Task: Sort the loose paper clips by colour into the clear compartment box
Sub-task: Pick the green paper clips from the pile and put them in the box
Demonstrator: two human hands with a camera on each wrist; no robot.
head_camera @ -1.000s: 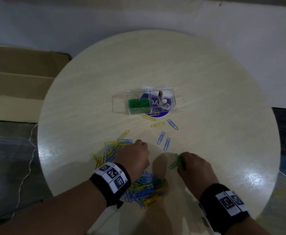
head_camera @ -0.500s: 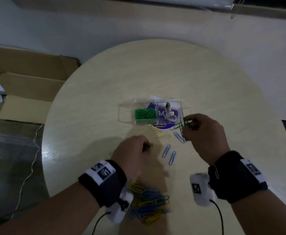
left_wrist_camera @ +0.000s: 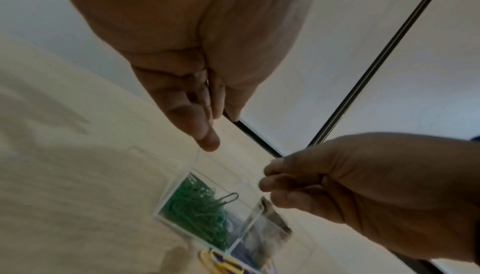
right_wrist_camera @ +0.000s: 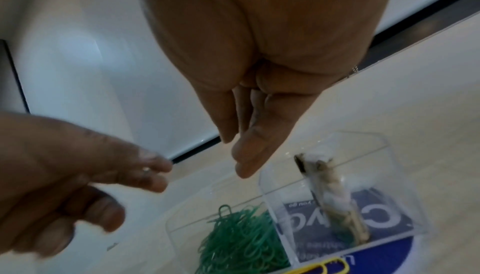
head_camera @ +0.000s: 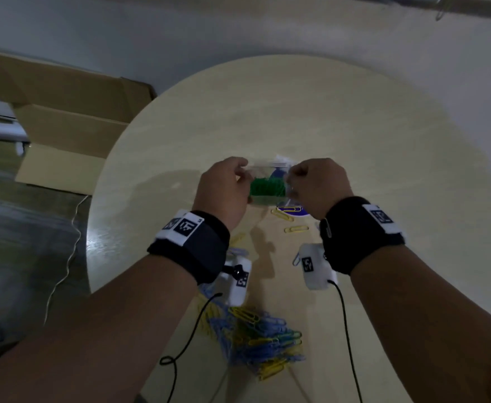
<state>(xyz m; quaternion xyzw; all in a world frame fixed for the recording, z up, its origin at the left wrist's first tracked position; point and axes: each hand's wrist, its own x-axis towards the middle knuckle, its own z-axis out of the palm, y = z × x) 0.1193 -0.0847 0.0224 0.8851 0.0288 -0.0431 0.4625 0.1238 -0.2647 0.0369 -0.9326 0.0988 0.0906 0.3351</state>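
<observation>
Hovering just above the clear compartment box (right_wrist_camera: 337,178), both hands' fingers (left_wrist_camera: 205,134) hang loose, holding nothing

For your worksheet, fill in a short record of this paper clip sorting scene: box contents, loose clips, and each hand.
Box: clear plastic compartment box on the round pale wooden table
Filled compartment: green paper clips
Neighbouring compartment: crumpled paper wad
Loose pile: blue, yellow and green clips near the table edge
Left hand: over the box, fingers loosely curled
Right hand: over the box, grip unclear
</observation>
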